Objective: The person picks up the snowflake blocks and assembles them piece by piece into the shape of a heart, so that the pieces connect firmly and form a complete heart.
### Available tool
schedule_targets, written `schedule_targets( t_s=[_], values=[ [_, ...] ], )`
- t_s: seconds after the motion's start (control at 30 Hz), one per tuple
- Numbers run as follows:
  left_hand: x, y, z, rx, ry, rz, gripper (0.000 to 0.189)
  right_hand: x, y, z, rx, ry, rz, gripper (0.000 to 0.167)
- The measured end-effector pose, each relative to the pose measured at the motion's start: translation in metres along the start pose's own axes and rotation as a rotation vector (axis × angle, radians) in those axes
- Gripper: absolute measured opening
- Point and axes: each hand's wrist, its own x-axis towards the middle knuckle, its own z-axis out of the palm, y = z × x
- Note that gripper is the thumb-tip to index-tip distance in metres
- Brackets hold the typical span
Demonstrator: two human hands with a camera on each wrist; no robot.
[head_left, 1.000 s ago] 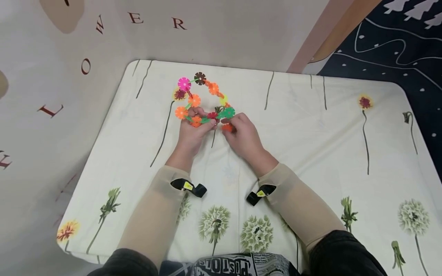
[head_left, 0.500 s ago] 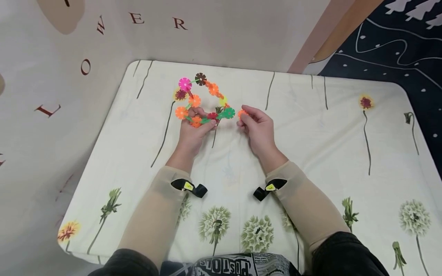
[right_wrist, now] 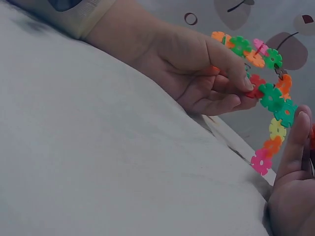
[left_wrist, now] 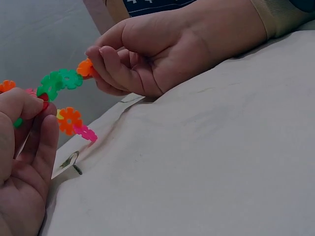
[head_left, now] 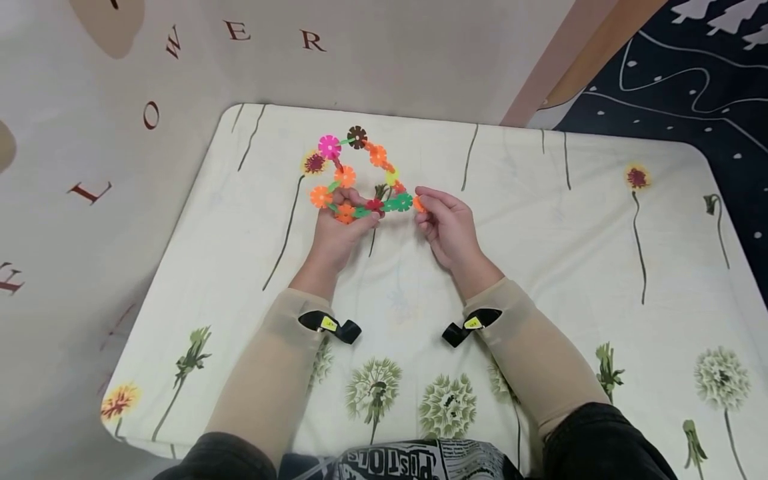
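Observation:
A chain of colourful snowflake discs, notched plastic pieces slotted together, curves in a loop above the table. My left hand pinches its red disc between thumb and fingers. A green disc sticks out from the chain toward the right hand. Between thumb and fingertips, my right hand pinches an orange snowflake disc. The left wrist view shows this orange disc's edge right at the rim of the outer green disc. A pink disc hangs at the lower end in the right wrist view.
A pale tablecloth with printed flowers and stems covers the table. Behind it rises a light wall with printed letters. Dark patterned fabric borders the table at the right.
My right hand moved right and up from below the chain, bringing the orange disc beside the green one. The chain has shifted slightly right, toward that disc.

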Motion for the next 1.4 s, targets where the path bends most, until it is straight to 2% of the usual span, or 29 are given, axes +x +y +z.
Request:
schedule_targets(
  t_s=[0.13,0.33,0.47,0.63,0.8,1.0,1.13,1.3,1.4],
  values=[
    [0.0003,-0.0006,-0.0002,0.008,-0.001,-0.002,0.036,0.0001,-0.0007,0.0003,-0.031,-0.017,0.014,0.036],
    [-0.0003,0.0003,0.0011,0.032,-0.011,0.004,0.036,0.0014,-0.0002,-0.0004,-0.069,-0.015,0.040,0.023],
    [-0.0011,0.0011,0.0015,0.043,-0.015,0.001,0.036,0.0005,-0.0008,-0.0004,-0.127,-0.026,0.037,0.021],
    [-0.0019,0.0008,0.0015,0.062,-0.023,-0.009,0.036,-0.0013,-0.0033,-0.0008,-0.096,-0.079,0.040,0.024],
    [-0.0024,0.0008,0.0002,0.112,-0.022,0.010,0.037,-0.0021,-0.0063,-0.0027,-0.047,-0.153,0.089,0.031],
    [-0.0028,0.0010,-0.0022,0.142,-0.014,0.003,0.038,-0.0024,-0.0076,-0.0050,-0.080,-0.240,0.110,0.033],
    [-0.0031,0.0015,-0.0023,0.127,-0.025,-0.011,0.038,-0.0024,-0.0066,-0.0062,-0.083,-0.252,0.110,0.033],
    [-0.0043,0.0030,-0.0013,0.156,-0.022,-0.029,0.038,-0.0027,-0.0066,-0.0069,-0.094,-0.241,0.114,0.040],
    [-0.0042,0.0031,-0.0010,0.178,-0.028,-0.018,0.037,-0.0035,-0.0078,-0.0069,-0.095,-0.239,0.119,0.042]
  ],
)
